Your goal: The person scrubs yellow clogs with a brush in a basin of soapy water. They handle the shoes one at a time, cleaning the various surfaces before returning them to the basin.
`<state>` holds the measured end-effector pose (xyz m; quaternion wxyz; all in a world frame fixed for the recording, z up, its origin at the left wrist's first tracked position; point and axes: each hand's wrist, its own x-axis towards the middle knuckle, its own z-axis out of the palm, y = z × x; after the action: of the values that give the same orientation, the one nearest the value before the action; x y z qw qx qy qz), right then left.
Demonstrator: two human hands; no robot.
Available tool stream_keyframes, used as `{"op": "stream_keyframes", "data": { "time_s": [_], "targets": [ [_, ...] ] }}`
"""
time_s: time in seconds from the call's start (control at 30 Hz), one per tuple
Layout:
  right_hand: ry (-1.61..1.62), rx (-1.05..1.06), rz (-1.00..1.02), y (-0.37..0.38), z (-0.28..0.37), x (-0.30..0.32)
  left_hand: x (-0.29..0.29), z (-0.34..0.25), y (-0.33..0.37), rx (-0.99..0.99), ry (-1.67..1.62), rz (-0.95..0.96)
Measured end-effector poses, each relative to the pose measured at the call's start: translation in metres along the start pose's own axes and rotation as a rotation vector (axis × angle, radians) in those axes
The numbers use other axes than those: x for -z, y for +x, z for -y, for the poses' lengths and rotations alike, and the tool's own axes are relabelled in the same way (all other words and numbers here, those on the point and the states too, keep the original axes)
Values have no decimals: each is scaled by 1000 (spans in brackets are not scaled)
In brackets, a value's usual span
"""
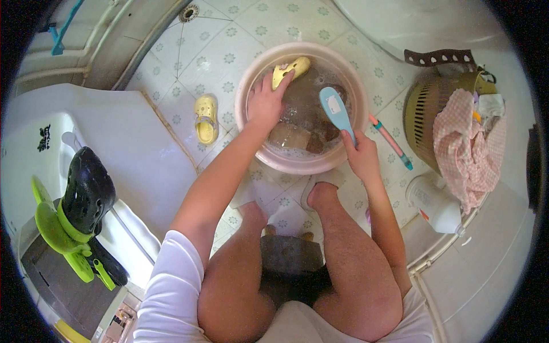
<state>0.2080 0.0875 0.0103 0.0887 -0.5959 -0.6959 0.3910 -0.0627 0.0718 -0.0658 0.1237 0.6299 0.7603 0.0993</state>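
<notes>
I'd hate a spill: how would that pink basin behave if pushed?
The pink basin holds soapy water, so it is probably heavy and would slosh. On the tiled floor it may slide rather than tip, being wide and low.

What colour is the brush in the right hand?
Light blue brush, held by the right hand; head view.

looks like a home bathroom: patterned floor tiles (229, 57), a floor drain (189, 12), wash basin (251, 74), laundry basket (426, 114), detergent bottle (434, 203).

White short sleeve (171, 286) on the shoulder, white shirt hem, dark shorts (291, 274), bare forearms, bare knees, white slippers (254, 191).
</notes>
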Motion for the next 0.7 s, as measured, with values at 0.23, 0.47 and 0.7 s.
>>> {"op": "stream_keyframes", "data": {
  "time_s": [0.23, 0.47, 0.7],
  "targets": [
    [-5, -13, 3, 1, 1, 2, -11, 15, -13, 90, -139, 232],
    [9, -27, 29, 1, 1, 3, 7, -1, -15, 130, 58, 462],
    [18, 11, 3, 0, -5, -2, -1, -3, -20, 94, 115, 431]
  ]
}}
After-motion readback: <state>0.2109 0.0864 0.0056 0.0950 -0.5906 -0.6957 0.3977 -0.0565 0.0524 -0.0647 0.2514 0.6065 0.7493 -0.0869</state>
